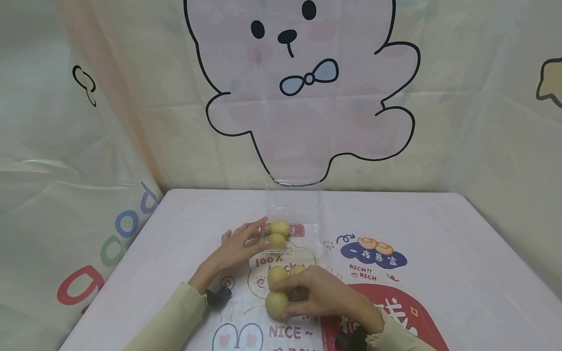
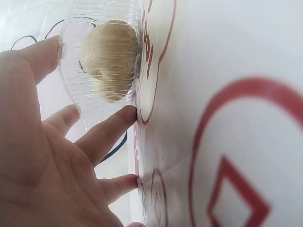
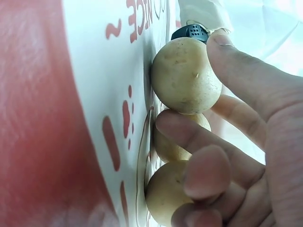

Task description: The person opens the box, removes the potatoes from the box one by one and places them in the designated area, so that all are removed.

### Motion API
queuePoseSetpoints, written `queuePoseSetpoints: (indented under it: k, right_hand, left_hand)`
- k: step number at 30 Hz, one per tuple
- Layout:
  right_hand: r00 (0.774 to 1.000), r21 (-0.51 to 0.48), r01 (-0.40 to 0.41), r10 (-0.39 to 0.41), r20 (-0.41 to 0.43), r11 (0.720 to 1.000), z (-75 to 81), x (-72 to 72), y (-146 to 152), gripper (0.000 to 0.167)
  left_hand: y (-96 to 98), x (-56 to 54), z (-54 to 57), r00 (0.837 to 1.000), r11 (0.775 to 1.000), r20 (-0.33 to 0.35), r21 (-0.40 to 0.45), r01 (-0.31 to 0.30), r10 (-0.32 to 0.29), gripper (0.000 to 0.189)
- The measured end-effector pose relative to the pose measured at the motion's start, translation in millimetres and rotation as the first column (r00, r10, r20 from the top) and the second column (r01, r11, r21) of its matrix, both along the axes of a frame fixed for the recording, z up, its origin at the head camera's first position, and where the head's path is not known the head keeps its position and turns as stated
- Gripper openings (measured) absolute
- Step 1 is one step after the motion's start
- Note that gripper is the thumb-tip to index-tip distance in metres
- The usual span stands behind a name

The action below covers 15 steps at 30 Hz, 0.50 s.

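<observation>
A clear plastic clamshell box (image 1: 307, 240) stands near the table's middle with its lid (image 1: 295, 199) raised at the back. Two pale yellow, round potatoes sit in its left part, one behind the other, the rear one (image 1: 279, 227) and the front one (image 1: 276, 241). My left hand (image 1: 240, 247) rests at the box's left side with fingers spread, the thumb at its rim. Closer to me, my right hand (image 1: 322, 295) pinches a potato (image 3: 186, 75) between thumb and finger, low over the tabletop. Several more potatoes, including one (image 1: 276, 275), lie beside it, partly hidden by the hand.
The white table (image 1: 210, 209) carries a printed mat with red lettering and a red patch (image 1: 395, 304) at the right. A curtain (image 1: 360, 122) with a cartoon bear hangs right behind the far edge. Another pale curtain (image 1: 44, 195) hangs along the left.
</observation>
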State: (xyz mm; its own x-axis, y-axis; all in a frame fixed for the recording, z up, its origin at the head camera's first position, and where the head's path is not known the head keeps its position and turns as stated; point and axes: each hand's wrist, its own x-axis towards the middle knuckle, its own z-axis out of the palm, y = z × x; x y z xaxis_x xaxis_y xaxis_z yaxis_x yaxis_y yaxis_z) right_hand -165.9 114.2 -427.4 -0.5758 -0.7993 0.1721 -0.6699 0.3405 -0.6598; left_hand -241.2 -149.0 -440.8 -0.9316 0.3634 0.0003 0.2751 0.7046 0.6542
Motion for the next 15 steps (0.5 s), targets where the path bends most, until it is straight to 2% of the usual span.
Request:
queuePoseSetpoints:
  k: [3,11,15]
  right_hand:
    - [1.000,-0.008,-0.006,0.006,-0.026,1.000,0.3,-0.6,0.7,0.049]
    - [0.999,-0.013,-0.008,0.008,-0.033,1.000,0.8,-1.6,2.0,0.049]
    - [1.000,-0.005,-0.005,0.005,-0.004,1.000,3.9,-2.4,3.6,0.050]
  left_hand:
    - [0.4,-0.2,0.0,1.000,1.000,0.000,-0.001,0.001,-0.001,0.071]
    - [0.1,-0.3,-0.3,1.000,1.000,0.005,-0.002,0.001,-0.001,0.071]
    - [-0.2,-0.6,-0.5,1.000,1.000,0.009,-0.002,0.003,-0.003,0.071]
